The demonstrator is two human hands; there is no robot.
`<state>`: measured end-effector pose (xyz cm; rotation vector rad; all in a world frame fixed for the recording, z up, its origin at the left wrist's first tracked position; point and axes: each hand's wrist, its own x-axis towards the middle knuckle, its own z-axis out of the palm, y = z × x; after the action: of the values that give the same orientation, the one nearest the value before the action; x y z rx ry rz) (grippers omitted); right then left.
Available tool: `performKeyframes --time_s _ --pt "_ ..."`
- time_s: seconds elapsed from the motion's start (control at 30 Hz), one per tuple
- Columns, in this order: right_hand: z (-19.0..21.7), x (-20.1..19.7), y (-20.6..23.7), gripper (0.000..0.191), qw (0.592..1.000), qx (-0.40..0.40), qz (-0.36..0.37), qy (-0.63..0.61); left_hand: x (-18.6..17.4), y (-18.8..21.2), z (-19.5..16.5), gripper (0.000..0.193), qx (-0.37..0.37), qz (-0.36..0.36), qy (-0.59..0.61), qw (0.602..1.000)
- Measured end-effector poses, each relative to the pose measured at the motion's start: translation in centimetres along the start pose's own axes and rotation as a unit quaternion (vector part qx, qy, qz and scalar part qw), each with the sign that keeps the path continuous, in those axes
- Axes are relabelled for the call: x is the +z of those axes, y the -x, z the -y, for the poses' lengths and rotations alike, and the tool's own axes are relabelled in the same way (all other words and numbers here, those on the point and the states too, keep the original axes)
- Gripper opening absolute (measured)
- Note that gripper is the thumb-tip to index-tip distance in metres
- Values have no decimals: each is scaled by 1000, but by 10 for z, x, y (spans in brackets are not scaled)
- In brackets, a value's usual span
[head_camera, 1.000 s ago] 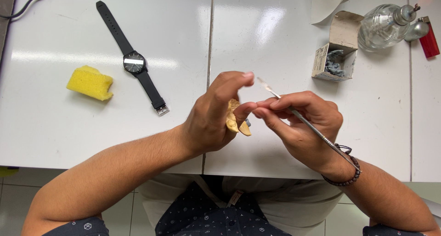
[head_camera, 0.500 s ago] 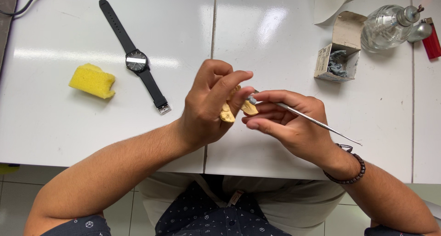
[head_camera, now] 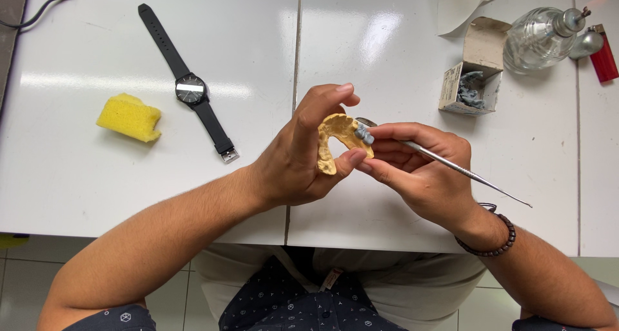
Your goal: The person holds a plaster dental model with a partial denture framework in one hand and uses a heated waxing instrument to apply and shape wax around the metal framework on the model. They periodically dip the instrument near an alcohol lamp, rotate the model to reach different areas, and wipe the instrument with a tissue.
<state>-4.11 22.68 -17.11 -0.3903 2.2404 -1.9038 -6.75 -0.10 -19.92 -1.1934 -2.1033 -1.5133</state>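
Left hand [head_camera: 293,160] is curled around a yellow arch-shaped dental cast [head_camera: 336,141], pinching it between thumb and fingers above the white desk [head_camera: 77,176]. Far left lies a yellow sponge [head_camera: 129,117], and just right of it a black wristwatch [head_camera: 191,89]. On the cast's right end sits a grey lump [head_camera: 364,135]. Right hand [head_camera: 422,173] is closed on a thin metal instrument [head_camera: 464,170], tip at that lump. Far right: an open cardboard box [head_camera: 474,67], a glass bottle [head_camera: 538,39], a red lighter [head_camera: 604,55].
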Motion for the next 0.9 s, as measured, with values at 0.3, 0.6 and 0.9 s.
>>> performKeyframes --time_s 0.3,0.6,0.9 --pt "-1 -4 -4 29 994 -100 -28 -17 4 1 0 90 2 81 18 997" --pt "1 -8 -5 28 976 -175 -43 121 3 5 0 86 -73 113 7 991" --pt "1 -8 -9 31 979 -170 -33 111 -5 -6 -8 78 -158 130 69 976"
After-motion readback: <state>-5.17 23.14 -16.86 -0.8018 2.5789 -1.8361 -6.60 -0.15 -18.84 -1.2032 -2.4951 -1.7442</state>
